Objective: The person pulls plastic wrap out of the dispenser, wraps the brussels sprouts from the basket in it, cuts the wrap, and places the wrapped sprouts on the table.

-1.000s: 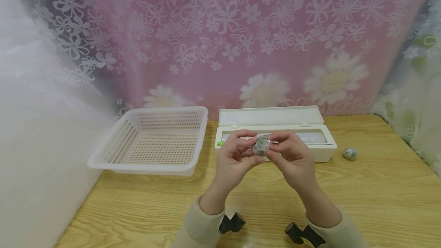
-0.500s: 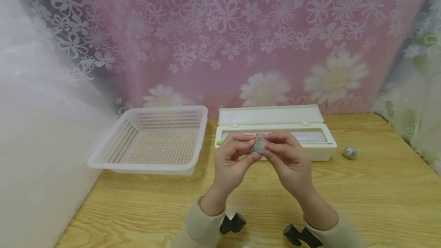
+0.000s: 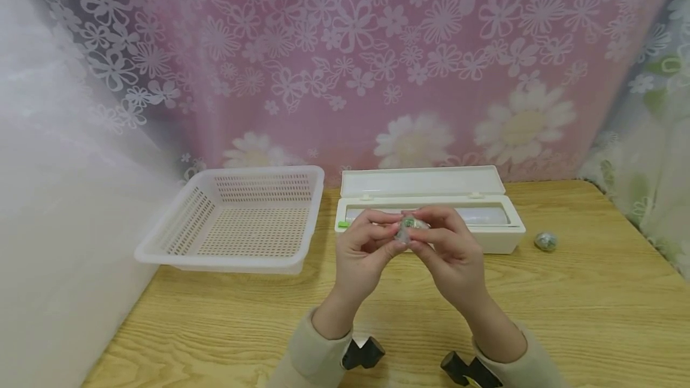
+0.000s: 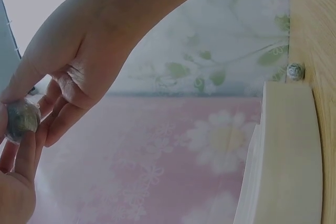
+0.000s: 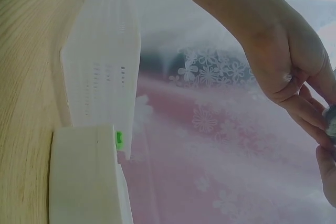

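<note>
Film-wrapped small greenish ball [image 3: 406, 228] is being pinched between left hand [image 3: 365, 256] and right hand [image 3: 450, 256], white dispenser box [image 3: 501, 238] at twelve o'clock.

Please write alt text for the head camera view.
Two hands, left hand and right hand, pinch a small wrapped ball above a wooden table. Behind stand a white basket and an open white box.

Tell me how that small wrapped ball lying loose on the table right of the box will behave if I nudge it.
The wrapped ball looks round, so it would probably roll across the smooth table. It seems small and likely light. Its shiny film may be slippery.
</note>
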`<state>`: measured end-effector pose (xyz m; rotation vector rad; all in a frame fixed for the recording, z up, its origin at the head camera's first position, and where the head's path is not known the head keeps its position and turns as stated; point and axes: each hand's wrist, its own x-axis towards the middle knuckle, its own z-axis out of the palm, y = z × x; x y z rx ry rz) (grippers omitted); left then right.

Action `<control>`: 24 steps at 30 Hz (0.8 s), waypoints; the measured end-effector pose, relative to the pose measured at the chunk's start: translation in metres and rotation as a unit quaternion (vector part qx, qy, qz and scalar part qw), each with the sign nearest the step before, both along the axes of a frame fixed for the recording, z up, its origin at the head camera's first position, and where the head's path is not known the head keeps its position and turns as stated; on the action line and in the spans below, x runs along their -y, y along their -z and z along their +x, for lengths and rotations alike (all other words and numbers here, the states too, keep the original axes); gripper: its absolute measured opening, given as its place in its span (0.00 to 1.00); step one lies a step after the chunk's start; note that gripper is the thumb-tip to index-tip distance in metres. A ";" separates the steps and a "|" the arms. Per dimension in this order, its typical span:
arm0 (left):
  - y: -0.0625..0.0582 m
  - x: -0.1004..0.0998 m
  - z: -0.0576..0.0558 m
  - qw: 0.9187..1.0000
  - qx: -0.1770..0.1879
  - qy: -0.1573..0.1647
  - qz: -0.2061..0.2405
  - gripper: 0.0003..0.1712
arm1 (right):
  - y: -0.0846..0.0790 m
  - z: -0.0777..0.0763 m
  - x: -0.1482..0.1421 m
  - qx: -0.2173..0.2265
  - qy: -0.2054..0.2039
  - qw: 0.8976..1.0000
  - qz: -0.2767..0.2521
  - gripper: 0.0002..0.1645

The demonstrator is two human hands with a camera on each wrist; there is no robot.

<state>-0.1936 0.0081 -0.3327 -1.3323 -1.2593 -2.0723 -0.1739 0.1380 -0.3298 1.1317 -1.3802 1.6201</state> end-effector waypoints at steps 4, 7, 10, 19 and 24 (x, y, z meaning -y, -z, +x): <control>0.000 -0.001 0.001 1.000 -0.002 -0.014 -0.001 0.14 | 0.000 0.001 -0.001 0.032 -0.039 0.999 -0.013 0.08; 0.000 -0.002 0.002 1.000 -0.006 -0.026 -0.006 0.16 | 0.000 0.001 -0.002 0.055 -0.085 0.995 -0.021 0.06; -0.001 -0.002 0.002 0.999 -0.017 -0.041 -0.011 0.16 | -0.001 0.000 -0.003 0.072 -0.134 0.988 -0.027 0.06; 0.000 -0.004 0.004 0.997 -0.020 -0.066 -0.020 0.15 | -0.003 -0.002 -0.004 0.102 -0.221 0.968 -0.063 0.07; 0.001 -0.004 0.003 0.997 -0.010 -0.079 -0.024 0.05 | -0.001 -0.001 -0.002 0.096 -0.183 0.977 -0.042 0.07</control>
